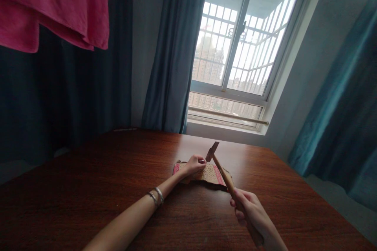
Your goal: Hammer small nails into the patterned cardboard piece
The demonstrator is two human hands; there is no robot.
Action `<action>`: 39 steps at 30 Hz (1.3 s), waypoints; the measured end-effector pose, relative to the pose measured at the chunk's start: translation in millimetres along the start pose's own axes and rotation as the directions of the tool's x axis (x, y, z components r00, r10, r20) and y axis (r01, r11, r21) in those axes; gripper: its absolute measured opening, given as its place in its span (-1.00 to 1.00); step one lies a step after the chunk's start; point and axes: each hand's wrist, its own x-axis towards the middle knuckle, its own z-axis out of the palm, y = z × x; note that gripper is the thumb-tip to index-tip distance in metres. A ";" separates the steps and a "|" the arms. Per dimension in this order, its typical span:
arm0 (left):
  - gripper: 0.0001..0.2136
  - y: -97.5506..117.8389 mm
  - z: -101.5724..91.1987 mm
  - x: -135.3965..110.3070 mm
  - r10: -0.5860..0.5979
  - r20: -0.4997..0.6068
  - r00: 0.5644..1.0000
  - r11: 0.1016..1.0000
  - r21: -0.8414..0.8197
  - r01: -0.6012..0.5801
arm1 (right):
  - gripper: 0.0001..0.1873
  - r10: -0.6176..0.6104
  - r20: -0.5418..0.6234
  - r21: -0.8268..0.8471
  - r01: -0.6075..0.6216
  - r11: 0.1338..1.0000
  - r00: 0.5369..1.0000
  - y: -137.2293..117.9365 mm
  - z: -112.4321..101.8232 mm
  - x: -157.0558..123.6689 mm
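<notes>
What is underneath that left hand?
A patterned piece with pink bands, lying on the brown table. The left hand covers part; what lies right beneath it can't be seen.

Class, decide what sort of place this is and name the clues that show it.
Probably a room in an upper-floor flat: blue curtains, a window with tall buildings beyond, and a wood-grain table.

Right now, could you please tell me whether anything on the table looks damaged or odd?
The patterned piece beneath the left hand looks odd: its near edge is dark and uneven, perhaps ragged, though I cannot confirm damage.
</notes>
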 end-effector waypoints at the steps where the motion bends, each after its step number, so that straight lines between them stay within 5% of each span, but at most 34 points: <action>1: -0.83 1.0 -0.4 -0.2 0.005 0.000 1.000 1.000 0.005 -0.005 | -0.53 -0.007 -0.007 -0.005 0.007 1.000 1.000 0.4 -1.1 1.0; 7: -0.84 3.6 -0.8 -0.7 0.006 -0.010 1.000 1.000 0.020 -0.006 | -0.56 -0.139 -0.166 -0.157 0.113 0.981 0.976 6.0 -13.4 16.8; 13: -0.71 5.6 -3.8 -0.7 -0.034 -0.016 0.999 0.997 -0.069 0.032 | -0.58 -0.341 -0.384 -0.551 0.084 0.831 0.858 12.9 -48.1 41.2; 19: -0.55 9.1 -6.8 3.8 -0.128 -0.104 0.986 0.938 -0.336 0.087 | -0.63 -0.367 -0.356 -0.797 -0.074 0.600 0.859 17.0 -73.7 52.0; 26: -0.55 10.3 -13.8 8.7 -0.237 -0.153 0.959 0.798 -0.594 0.102 | -0.63 -0.359 -0.335 -0.862 -0.130 0.489 0.871 25.7 -76.8 59.0; 31: -0.71 4.9 -37.5 18.4 -0.296 -0.154 0.942 0.858 -0.476 0.192 | -0.64 -0.377 -0.343 -0.874 -0.146 0.463 0.860 28.3 -79.1 60.4; 39: -0.77 3.1 -78.2 18.3 -0.294 0.049 0.955 0.954 -0.053 0.296 | -0.62 -0.359 -0.373 -0.873 -0.193 0.449 0.855 26.4 -76.8 58.0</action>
